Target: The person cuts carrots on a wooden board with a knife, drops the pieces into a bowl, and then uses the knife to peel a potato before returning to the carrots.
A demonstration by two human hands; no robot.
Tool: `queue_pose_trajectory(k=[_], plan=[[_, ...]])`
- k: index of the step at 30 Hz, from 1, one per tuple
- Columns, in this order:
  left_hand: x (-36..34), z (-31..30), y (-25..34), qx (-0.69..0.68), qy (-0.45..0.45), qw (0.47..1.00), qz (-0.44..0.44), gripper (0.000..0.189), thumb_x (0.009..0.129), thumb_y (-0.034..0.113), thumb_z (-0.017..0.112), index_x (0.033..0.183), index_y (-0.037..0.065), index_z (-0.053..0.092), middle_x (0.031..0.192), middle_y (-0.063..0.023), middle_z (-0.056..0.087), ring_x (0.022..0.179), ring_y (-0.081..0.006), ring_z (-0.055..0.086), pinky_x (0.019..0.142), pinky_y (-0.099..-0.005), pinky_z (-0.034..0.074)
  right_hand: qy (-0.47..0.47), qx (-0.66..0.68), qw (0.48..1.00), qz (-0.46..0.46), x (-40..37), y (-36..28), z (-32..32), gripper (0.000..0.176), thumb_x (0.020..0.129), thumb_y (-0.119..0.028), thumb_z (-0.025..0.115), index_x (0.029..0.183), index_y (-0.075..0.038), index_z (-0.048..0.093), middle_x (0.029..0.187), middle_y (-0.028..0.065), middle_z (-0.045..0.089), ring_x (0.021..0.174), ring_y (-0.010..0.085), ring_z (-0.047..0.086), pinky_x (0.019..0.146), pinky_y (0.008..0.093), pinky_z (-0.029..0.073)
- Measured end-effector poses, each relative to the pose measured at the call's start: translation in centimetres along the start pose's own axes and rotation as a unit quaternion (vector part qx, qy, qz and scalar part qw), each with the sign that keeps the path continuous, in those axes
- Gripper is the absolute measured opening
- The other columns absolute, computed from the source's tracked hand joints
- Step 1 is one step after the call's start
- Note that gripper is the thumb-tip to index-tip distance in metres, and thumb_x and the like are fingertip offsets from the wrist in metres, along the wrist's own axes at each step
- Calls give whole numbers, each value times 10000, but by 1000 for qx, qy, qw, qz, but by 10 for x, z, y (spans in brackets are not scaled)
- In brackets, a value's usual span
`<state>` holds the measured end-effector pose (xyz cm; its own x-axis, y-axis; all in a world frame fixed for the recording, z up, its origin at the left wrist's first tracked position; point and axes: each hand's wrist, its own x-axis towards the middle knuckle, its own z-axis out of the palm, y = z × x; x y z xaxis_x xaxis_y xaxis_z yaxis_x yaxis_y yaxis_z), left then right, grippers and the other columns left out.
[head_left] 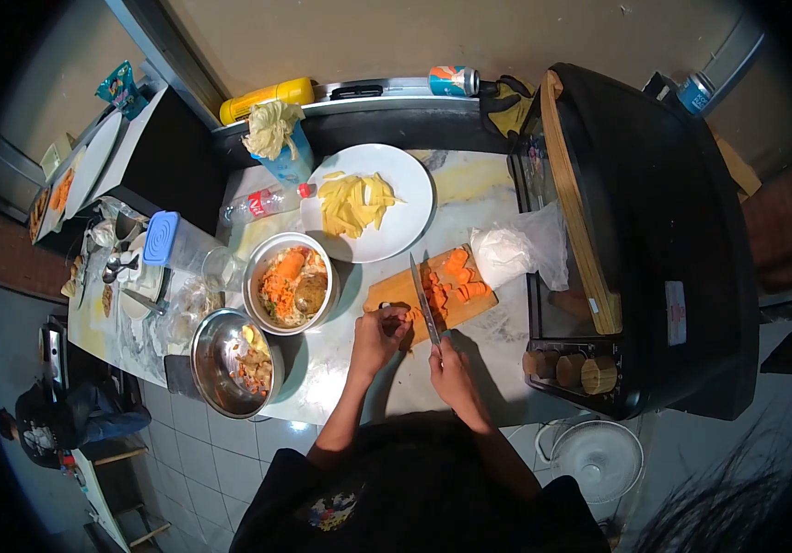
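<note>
My right hand [452, 370] is closed around the handle of a kitchen knife [422, 297]. Its blade points away from me over a wooden cutting board [387, 293]. To the left of the blade, the curled fingers of my left hand [379, 337] hold a small piece of carrot at the board's near edge; the fingers partly hide it. Cut carrot pieces [462, 276] lie on the board to the right of the knife. Beyond the board, a white plate [411, 184] carries a pile of pale yellow strips [357, 205].
Left of the board stand a white bowl [249, 297] of mixed vegetables and a steel bowl [207, 392] with scraps. A bag of white powder [504, 254] touches the board's right side, near a black oven [663, 240]. A plastic bottle [262, 205] lies behind. A person [69, 415] sits far left.
</note>
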<state>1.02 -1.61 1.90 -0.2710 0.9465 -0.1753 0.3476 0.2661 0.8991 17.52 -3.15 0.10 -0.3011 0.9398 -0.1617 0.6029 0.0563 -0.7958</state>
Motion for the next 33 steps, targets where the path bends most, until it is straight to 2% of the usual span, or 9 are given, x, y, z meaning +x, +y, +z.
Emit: queue_pose_trajectory(k=[2, 9, 18, 20, 23, 27, 33], plan=[[0, 3, -3, 7, 7, 1000, 2, 271, 747, 19, 722, 1013, -10, 676, 853, -121, 702, 817, -185, 688, 750, -285, 523, 21, -26, 999, 14, -3, 1, 1, 229, 938, -223, 459, 1028, -18, 508, 854, 267, 604, 819, 504, 536, 772, 550, 412], [-1, 9, 6, 38, 19, 999, 10, 300, 731, 0, 725, 1025, -17, 670, 864, -144, 697, 828, -206, 689, 761, -295, 528, -4, -46, 997, 56, -4, -2, -5, 222, 940, -224, 453, 1021, -24, 509, 845, 259, 605, 806, 500, 535, 762, 562, 405], [-1, 15, 4, 35, 39, 998, 21, 307, 723, -56, 701, 1026, -23, 664, 891, -150, 696, 820, -212, 692, 746, -291, 532, -37, -46, 997, 48, -1, 12, 1, 205, 952, -238, 443, 995, -45, 499, 858, 277, 589, 837, 501, 542, 714, 578, 428], [-1, 16, 6, 29, 41, 998, 22, 297, 732, -53, 696, 1026, -27, 662, 896, -152, 696, 821, -210, 693, 743, -287, 533, 9, -43, 999, -3, 0, 13, 3, 178, 934, -178, 480, 907, -5, 506, 770, 266, 588, 761, 487, 548, 646, 554, 415], [-1, 18, 6, 28, 48, 998, 22, 276, 749, -40, 689, 1024, -39, 659, 893, -153, 698, 821, -207, 696, 739, -279, 533, 7, 16, 1000, -23, 2, 10, -1, 187, 935, -179, 482, 897, 3, 507, 735, 264, 581, 734, 477, 558, 613, 541, 416], [-1, 20, 5, 29, 75, 996, 45, 230, 774, -39, 669, 1002, -62, 656, 832, -164, 695, 766, -201, 698, 702, -273, 532, -2, 47, 998, -31, 3, 16, 6, 196, 939, -181, 479, 884, 5, 508, 703, 260, 572, 708, 468, 567, 586, 522, 418], [0, 21, 3, 7, 82, 996, 36, 200, 791, -12, 667, 984, -67, 665, 837, -185, 697, 785, -237, 706, 714, -293, 538, -10, 36, 999, -18, 3, 16, 7, 205, 944, -191, 482, 877, 0, 509, 677, 252, 563, 689, 448, 579, 572, 498, 428]])
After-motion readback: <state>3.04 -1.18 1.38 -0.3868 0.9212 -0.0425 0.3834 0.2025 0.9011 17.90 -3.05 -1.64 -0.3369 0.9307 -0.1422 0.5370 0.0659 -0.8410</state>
